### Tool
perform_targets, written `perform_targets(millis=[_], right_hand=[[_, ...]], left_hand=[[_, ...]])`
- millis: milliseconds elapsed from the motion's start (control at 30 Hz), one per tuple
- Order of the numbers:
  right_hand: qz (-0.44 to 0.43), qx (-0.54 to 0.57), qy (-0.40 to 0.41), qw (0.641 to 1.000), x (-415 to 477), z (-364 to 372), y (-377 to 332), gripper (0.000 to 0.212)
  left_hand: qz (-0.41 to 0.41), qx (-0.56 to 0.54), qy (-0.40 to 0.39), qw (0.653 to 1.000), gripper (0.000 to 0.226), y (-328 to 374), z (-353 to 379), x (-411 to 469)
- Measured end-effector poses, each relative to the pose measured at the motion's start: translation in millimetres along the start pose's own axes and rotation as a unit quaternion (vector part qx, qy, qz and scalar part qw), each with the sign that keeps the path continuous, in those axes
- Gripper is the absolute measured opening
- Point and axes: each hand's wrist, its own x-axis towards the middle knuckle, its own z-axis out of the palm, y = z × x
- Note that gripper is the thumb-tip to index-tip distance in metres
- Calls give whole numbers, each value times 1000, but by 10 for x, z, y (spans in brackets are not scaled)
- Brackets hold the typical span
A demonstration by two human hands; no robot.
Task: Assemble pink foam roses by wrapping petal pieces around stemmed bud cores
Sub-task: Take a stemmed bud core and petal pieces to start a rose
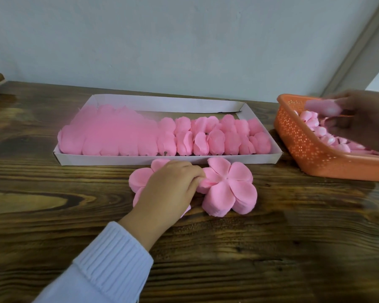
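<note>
A tray (92,159) of roses (206,136) lies along the table's (271,248) far edge. Right of it, at the right edge, stands a basket (293,132) of bud cores (313,122), the right hand (367,121) holding a bud core (323,107) above it. Before the tray lie a left stack (140,178) and a right stack (234,189) of petal pieces, touching; the left hand (169,189) rests on the left stack, pinching the right stack.

2 stacks of pink petal pieces lie flat on the wooden table (271,237), in front of the white box (127,159). The right stack (232,189) shows 5 lobes around a center hole; the left hand (169,186) pinches its left lobe and bends it up. The left stack (140,178) is partly hidden under that hand. More pink pieces (140,136) fill the box in rows. Pale pink bud cores (324,136) lie in the orange basket (315,158); the right hand (363,119) holds 1 blurred bud (322,107) above them.
</note>
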Motion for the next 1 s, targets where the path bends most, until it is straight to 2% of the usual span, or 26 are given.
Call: perform_targets(millis=[100,167,233,300,367,433,533,667,733,800,900,1000], right_hand=[[33,220,-88,971,-329,485,45,36],[40,302,-138,942,-510,796,153,47],[66,349,-151,923,-635,1072,295,61],[92,375,-136,912,-692,1310,436,41],[105,388,-114,908,-711,1483,552,17],[91,389,-96,912,-687,1569,664,9],[32,344,-71,936,-653,1601,766,9],[-51,300,-52,951,-673,1593,815,18],[-92,291,-71,950,-708,1613,812,20],[-114,273,-90,951,-735,1640,810,26],[-109,255,-129,952,-763,1674,816,27],[-80,312,-203,925,-792,1702,825,36]], left_hand=[[-1,7,7,1000,17,20,4,-12],[-10,-11,26,1000,16,39,5,-23],[-18,-20,44,999,14,54,8,-24],[-19,-24,62,998,12,64,18,-23],[-18,-39,95,995,11,66,27,-25],[-31,-69,141,987,12,72,23,-40],[-51,-148,191,969,14,79,21,-43],[-92,-293,209,928,7,114,-24,-25],[-120,-369,204,899,9,139,-55,-21],[-118,-411,197,882,21,169,-88,-27],[-95,-432,181,878,32,200,-107,-42],[-94,-447,154,876,37,193,-95,-48]])
